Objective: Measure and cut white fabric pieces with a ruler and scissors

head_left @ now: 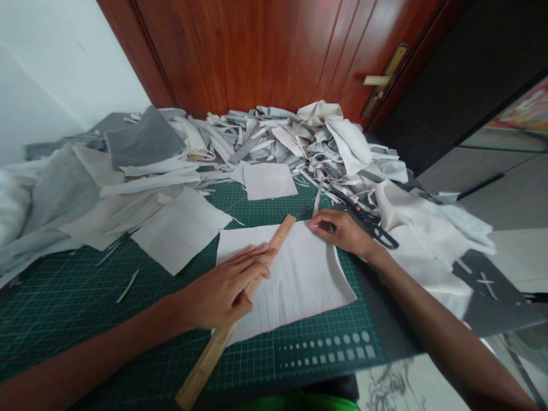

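A white, faintly striped piece of fabric (299,274) lies on the green cutting mat (325,371), its right edge curling up a little. Slanting across it is a wooden ruler (209,354), whose near end sticks out past the fabric toward me. My left hand (231,282) grips and presses the ruler against the fabric, fingers over the top and thumb along the near side. At the far right corner of the fabric, my right hand (338,231) is closed in a pinch on its edge. A narrow pale strip (317,197) rises just beyond those fingertips.
Black-handled scissors (383,234) lie right of my right hand. A heap of grey and white scraps (265,137) lines the back, against a wooden door (257,51). Cut squares (182,228) lie at left, more cloth (432,228) at right.
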### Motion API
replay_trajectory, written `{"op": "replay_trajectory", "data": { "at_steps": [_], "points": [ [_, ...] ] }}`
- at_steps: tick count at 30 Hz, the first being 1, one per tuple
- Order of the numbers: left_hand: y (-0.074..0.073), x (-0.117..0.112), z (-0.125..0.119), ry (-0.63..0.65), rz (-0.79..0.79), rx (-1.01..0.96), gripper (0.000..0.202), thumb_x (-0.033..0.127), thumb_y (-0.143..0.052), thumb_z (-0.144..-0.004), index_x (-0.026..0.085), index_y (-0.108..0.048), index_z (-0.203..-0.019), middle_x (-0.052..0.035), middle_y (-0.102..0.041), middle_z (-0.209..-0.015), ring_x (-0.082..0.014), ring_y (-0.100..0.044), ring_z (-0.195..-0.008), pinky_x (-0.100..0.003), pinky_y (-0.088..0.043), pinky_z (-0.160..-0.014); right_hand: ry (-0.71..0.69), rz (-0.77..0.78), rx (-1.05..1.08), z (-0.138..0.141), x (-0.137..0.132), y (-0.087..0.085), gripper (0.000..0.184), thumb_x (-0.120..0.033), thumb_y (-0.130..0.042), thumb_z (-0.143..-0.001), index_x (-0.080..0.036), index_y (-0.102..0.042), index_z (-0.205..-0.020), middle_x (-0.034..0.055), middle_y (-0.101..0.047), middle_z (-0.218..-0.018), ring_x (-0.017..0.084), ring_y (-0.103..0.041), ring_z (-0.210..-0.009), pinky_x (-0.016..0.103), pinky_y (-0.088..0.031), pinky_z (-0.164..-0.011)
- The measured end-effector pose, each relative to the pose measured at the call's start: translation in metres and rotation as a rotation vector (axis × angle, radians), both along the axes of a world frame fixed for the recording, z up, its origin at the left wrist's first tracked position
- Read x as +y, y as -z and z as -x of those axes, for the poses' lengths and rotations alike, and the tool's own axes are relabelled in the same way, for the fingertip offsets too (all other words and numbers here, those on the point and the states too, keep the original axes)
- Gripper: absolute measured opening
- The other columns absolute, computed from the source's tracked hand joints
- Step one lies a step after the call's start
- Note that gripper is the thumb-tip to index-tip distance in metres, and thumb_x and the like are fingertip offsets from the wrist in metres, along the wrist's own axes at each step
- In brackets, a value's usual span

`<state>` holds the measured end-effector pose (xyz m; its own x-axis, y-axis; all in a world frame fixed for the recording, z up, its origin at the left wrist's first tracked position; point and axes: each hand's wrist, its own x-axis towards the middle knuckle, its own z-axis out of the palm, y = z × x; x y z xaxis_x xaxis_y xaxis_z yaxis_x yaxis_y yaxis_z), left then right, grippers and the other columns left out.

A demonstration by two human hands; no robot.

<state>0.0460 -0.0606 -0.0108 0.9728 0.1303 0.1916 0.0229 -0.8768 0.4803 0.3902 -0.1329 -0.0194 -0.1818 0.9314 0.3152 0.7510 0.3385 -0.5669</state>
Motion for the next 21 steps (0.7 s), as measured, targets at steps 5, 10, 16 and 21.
{"op": "replay_trajectory", "data": {
  "at_steps": [5,10,16,21],
  "points": [
    [0.001,-0.007,0.001,-0.035,-0.06,0.012,0.046,0.012,-0.052,-0.093,0.019,-0.052,-0.138,-0.0136,-0.046,-0.162,-0.0267,-0.037,-0.155,-0.052,-0.034,-0.13,0.035,-0.006,0.013,-0.002,0.0,0.0,0.012,-0.029,-0.063,-0.099,-0.02,-0.07,-0.095,0.0041,-0.069,-0.089,0.015,-0.06,-0.073,0.03,-0.049,-0.069],
    [0.012,-0.014,0.005,-0.273,-0.171,0.001,0.062,0.037,-0.058,-0.101,0.016,-0.039,-0.156,-0.018,-0.044,-0.162,-0.0359,-0.037,-0.153,-0.057,-0.038,-0.125,0.043,-0.074,-0.009,0.002,0.003,0.004,0.011,-0.027,-0.062,-0.1,-0.021,-0.069,-0.093,0.0053,-0.071,-0.09,0.018,-0.065,-0.083,0.034,-0.052,-0.078],
    [0.014,-0.003,0.009,-0.218,-0.205,-0.015,0.053,0.016,-0.05,-0.099,0.02,-0.048,-0.152,-0.0133,-0.046,-0.16,-0.0319,-0.039,-0.152,-0.052,-0.042,-0.124,0.034,-0.107,0.045,0.006,0.007,0.009,0.012,-0.028,-0.061,-0.101,-0.022,-0.069,-0.094,0.006,-0.071,-0.091,0.019,-0.066,-0.084,0.035,-0.054,-0.078],
    [0.01,-0.003,0.008,-0.185,-0.247,-0.025,0.057,0.011,-0.048,-0.099,0.023,-0.047,-0.154,-0.013,-0.048,-0.155,-0.0324,-0.042,-0.147,-0.053,-0.045,-0.12,0.119,-0.114,0.062,0.012,0.009,0.011,0.013,-0.03,-0.061,-0.101,-0.022,-0.07,-0.095,0.0065,-0.072,-0.092,0.019,-0.066,-0.084,0.035,-0.053,-0.075]
  ]
}}
